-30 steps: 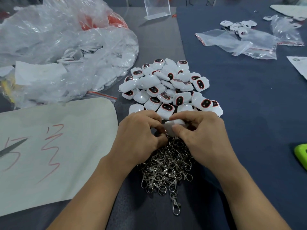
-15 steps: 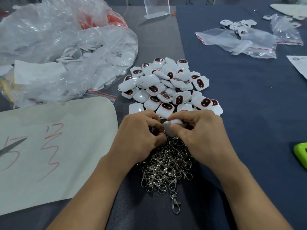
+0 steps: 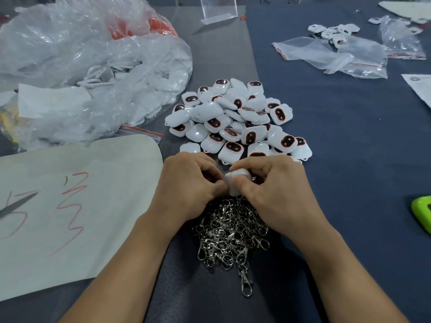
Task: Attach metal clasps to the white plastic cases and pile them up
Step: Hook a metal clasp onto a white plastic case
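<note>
In the head view, the right hand (image 3: 275, 187) is pinching a white case (image 3: 236, 180) over the clasp heap (image 3: 229, 231), the left hand (image 3: 191, 183) is closing on something hidden, likely a clasp; light, slick, rigid, it is best gripped by its edges.

left hand (image 3: 189, 183) and right hand (image 3: 270, 190) meet over the surface (image 3: 349, 159), both pinching one white case (image 3: 236, 180) | heap of metal clasps (image 3: 231, 234) near, under the wrists | pile of white cases (image 3: 235, 117) just beyond | clear bag (image 3: 93, 66) far left | paper sheet (image 3: 70, 206) left
</note>
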### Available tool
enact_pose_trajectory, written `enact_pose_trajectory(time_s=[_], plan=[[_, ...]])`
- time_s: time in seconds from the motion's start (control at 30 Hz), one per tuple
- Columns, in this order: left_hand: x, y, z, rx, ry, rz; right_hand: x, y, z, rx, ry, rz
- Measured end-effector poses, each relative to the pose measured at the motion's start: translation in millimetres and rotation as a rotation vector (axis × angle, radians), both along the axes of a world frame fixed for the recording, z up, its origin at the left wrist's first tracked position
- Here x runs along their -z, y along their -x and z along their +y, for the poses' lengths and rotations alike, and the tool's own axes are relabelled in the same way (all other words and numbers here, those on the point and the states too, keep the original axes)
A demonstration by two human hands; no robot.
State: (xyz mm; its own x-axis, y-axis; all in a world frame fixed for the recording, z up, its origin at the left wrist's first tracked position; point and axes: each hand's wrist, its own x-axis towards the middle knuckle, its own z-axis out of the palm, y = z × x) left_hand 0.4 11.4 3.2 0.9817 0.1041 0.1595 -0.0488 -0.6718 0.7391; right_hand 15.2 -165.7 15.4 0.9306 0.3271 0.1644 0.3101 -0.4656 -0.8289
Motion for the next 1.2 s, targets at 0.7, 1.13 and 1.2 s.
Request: enact_pose_trajectory(time_s=[0.7, 1.13, 1.2], plan=[[-2, 3, -5, 0.119, -0.083, 0.02, 1, -6, -5, 0.172, -0.138, 0.089], [-16, 1, 2, 0.257, 0.609, 0.052, -10, 1, -2, -0.024, -0.134, 0.177], [-17, 1, 1, 0.248, 0.617, 0.05, -11, 1, -1, -0.005, -0.185, 0.183]])
